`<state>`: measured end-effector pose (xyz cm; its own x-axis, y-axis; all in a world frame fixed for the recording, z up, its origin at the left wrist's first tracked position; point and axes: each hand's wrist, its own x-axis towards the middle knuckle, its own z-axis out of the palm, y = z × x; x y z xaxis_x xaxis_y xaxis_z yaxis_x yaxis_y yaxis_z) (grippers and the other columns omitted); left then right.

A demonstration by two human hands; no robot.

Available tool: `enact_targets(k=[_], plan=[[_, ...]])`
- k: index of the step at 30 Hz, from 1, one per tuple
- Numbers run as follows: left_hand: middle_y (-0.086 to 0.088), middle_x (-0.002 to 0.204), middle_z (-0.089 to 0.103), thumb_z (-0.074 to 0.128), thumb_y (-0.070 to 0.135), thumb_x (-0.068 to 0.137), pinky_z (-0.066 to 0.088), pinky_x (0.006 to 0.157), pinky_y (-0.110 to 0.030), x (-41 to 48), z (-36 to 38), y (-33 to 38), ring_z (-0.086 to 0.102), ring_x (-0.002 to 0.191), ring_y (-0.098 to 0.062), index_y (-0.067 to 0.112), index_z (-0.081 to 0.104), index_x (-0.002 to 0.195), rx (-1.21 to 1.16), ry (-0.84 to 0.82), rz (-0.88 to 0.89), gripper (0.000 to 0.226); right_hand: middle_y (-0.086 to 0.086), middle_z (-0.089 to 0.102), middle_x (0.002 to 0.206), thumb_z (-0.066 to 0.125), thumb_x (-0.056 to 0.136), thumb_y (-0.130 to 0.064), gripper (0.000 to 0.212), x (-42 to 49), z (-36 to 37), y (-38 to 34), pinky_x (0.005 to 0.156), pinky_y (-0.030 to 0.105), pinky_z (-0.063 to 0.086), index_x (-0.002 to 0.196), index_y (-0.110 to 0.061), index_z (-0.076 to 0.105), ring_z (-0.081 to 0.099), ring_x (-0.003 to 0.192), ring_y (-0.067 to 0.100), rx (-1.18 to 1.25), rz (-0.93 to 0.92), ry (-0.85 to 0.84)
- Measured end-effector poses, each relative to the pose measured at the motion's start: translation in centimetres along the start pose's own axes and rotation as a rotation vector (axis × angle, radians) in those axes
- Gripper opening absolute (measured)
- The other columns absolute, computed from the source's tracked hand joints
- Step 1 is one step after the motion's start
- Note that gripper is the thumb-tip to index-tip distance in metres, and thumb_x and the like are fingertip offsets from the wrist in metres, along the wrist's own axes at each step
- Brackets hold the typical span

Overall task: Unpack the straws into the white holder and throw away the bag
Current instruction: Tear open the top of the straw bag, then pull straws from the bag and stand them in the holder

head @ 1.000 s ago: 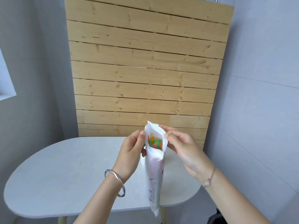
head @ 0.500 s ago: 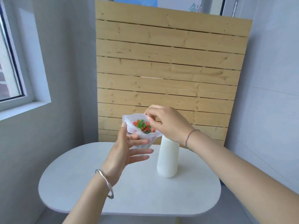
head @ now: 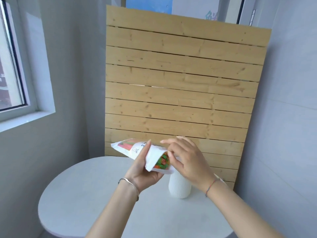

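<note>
**Here, the straw bag lay sideways above the white holder**

You held the bag (head: pixel 137 149) in the air above the table (head: pixel 82 200), in front of the wooden slat panel (head: pixel 180 86). Its long axis ran close to level, with a slight slant. The sealed end pointed up and to the left, toward the panel. The open mouth pointed down and to the right, partly facing you.

Inside the mouth, the straws (head: pixel 162 162) showed end-on as a packed cluster of green, red and orange tips. They lay along the bag's length.

Your left hand (head: pixel 145 170) gripped the bag from below at about mid-length. The palm was under it, and one finger lay straight up along its near side. Your right hand (head: pixel 188 162) was at the mouth, its fingers loosely spread and partly bent, with fingertips against the rim. Whether it pinched the rim or a straw could not be told, because the thumb was hidden.

The white holder (head: pixel 180 188), ribbed down its sides, stood upright on the table just beneath the bag's mouth and your right hand. They hid its top, so what it held could not be seen.

A silver bangle (head: pixel 130 184) circled your left wrist and a coloured cord (head: pixel 211 185) your right. A window (head: pixel 10 66) was set in the wall to the left.
</note>
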<state>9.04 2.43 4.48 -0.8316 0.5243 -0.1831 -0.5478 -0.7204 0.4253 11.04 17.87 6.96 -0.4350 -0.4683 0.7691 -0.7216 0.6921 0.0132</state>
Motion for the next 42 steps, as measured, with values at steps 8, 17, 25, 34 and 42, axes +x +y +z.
enact_targets(k=[8, 17, 25, 34, 42], plan=[[-0.003, 0.116, 0.072, 0.072, 0.037, 0.079, 0.054, 0.087, -0.031, 3.4, 1.1, -1.4, 0.068, 0.106, -0.016, 0.014, 0.063, 0.121, 0.444, 0.164, 0.515, 0.048, -0.002, 0.062, 0.120, 0.039, 0.098, -0.030, 0.032, -1.1, 3.3, 0.1, 0.098, 0.027, 0.041, 0.120, -0.012, 0.053, 0.054, 0.118, 0.014, 1.456, 1.161, 0.559], [0.004, 0.099, 0.076, 0.082, 0.032, 0.071, 0.053, 0.069, -0.016, 3.1, 1.9, -2.4, 0.071, 0.094, -0.010, 0.022, 0.069, 0.103, 0.764, 0.130, 0.870, 0.036, 0.018, 0.068, 0.117, 0.024, 0.096, -0.048, 0.059, -0.6, 4.6, 1.0, 0.079, 0.040, 0.052, 0.120, -0.007, 0.060, 0.068, 0.102, 0.029, 1.968, 1.182, 0.410], [-0.004, 0.114, 0.073, 0.071, 0.041, 0.077, 0.050, 0.093, -0.036, 3.2, 2.1, -2.0, 0.067, 0.109, -0.019, 0.021, 0.065, 0.117, 0.626, 0.000, 0.732, 0.045, 0.021, 0.060, 0.129, 0.025, 0.097, -0.044, 0.057, -1.5, 5.6, 2.3, 0.087, 0.043, 0.048, 0.130, -0.007, 0.052, 0.056, 0.119, 0.034, 1.939, 1.203, 0.451], [-0.008, 0.112, 0.074, 0.061, 0.041, 0.087, 0.052, 0.083, -0.034, 5.1, -0.1, -2.8, 0.069, 0.105, -0.021, 0.013, 0.073, 0.109, 0.316, 0.085, 0.583, 0.038, 0.006, 0.058, 0.087, 0.044, 0.095, -0.038, 0.025, -1.8, 5.3, 3.8, 0.079, 0.035, 0.045, 0.086, -0.017, 0.055, 0.055, 0.083, 0.020, 0.979, 1.175, 0.530], [0.002, 0.087, 0.077, 0.060, 0.035, 0.086, 0.058, 0.061, -0.025, 6.3, -1.3, -3.0, 0.074, 0.081, -0.011, 0.027, 0.080, 0.073, 0.072, 0.056, 0.616, 0.025, 0.010, 0.069, 0.085, 0.049, 0.095, -0.017, 0.013, -1.9, 5.6, 4.9, 0.068, 0.028, 0.046, 0.090, -0.019, 0.061, 0.058, 0.073, 0.014, 0.828, 0.935, 0.375]])
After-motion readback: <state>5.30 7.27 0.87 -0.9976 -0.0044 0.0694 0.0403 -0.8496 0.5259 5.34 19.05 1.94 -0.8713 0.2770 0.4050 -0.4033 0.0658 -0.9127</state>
